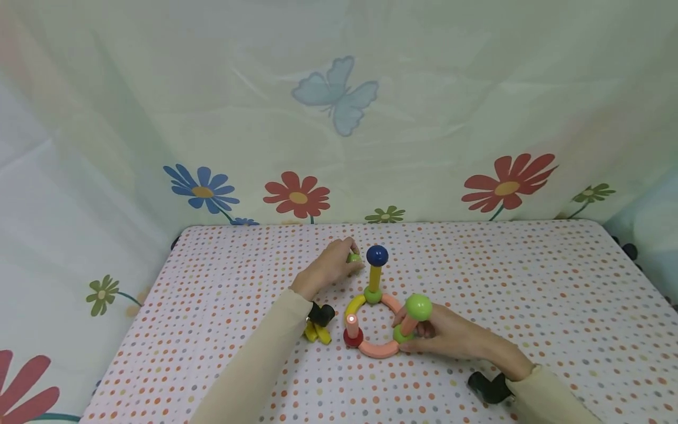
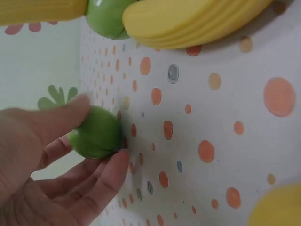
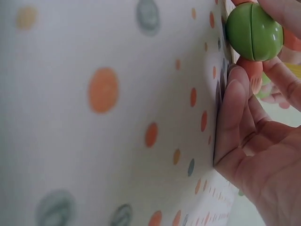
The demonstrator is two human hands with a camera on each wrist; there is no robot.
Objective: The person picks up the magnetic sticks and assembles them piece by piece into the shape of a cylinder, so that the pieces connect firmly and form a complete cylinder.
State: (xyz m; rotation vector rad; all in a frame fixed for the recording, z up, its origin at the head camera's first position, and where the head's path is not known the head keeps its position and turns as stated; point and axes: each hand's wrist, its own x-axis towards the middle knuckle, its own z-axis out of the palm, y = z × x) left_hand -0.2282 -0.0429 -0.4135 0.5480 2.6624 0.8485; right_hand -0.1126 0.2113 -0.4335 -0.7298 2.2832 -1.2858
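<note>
A green ball [image 2: 96, 133] is pinched between the thumb and fingers of my left hand [image 1: 331, 264], close to the tabletop behind the ring. My right hand [image 1: 450, 333] grips the ring's right corner, around a green joint ball [image 3: 254, 32]. The ring joins curved pink sticks [image 1: 378, 351] and a yellow curved stick [image 2: 188, 21] with balls. At its back stands a yellow rod [image 1: 375, 279] topped by a blue ball [image 1: 377, 255]. A pink rod [image 1: 352, 327] rises bare-topped from a red ball [image 1: 353, 340]. The right upright carries a large green ball [image 1: 419, 307].
Several loose yellow pieces [image 1: 319, 333] lie left of the ring, partly behind the left wrist camera [image 1: 321, 314]. The table [image 1: 529, 277] has a dotted cover. A flowered curtain [image 1: 413, 129] hangs behind its far edge.
</note>
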